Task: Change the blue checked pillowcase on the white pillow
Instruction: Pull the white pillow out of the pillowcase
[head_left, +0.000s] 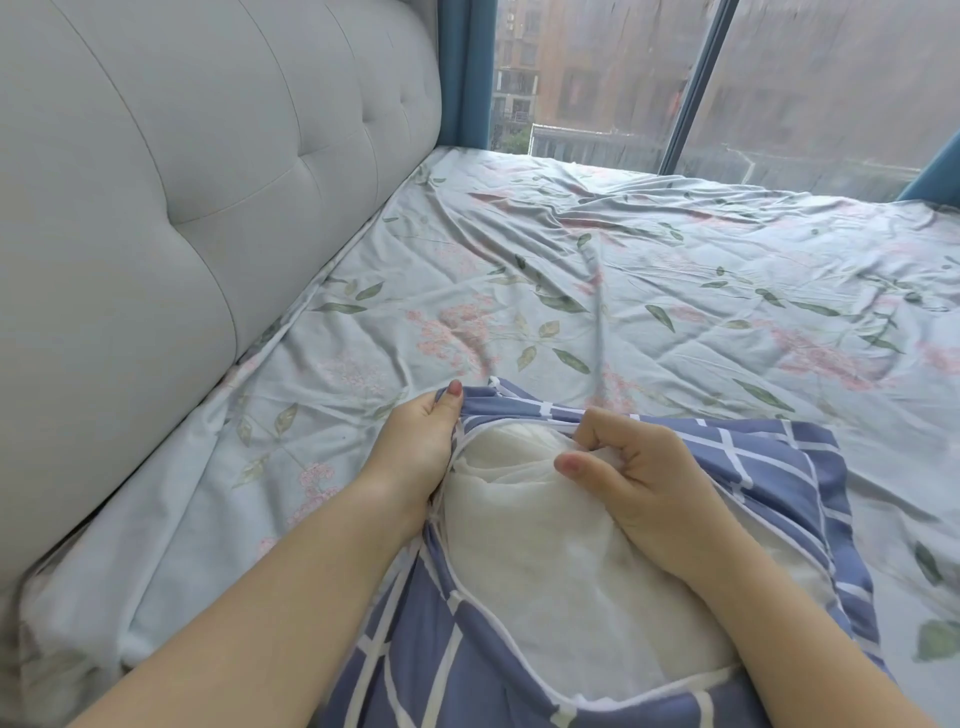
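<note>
The blue checked pillowcase (769, 467) lies on the bed at the bottom centre, its opening spread wide. The white pillow (530, 551) bulges out through that opening. My left hand (415, 447) grips the left edge of the pillowcase opening, thumb on top of the fabric. My right hand (639, 473) is curled into the far edge of the opening, fingers pinching white pillow fabric and the case's white-piped rim together. Both forearms reach in from the bottom of the view.
A pale floral bedsheet (597, 270), wrinkled, covers the mattress. The grey tufted headboard (182, 208) runs along the left. A large window (675, 78) with blue curtains stands behind the bed.
</note>
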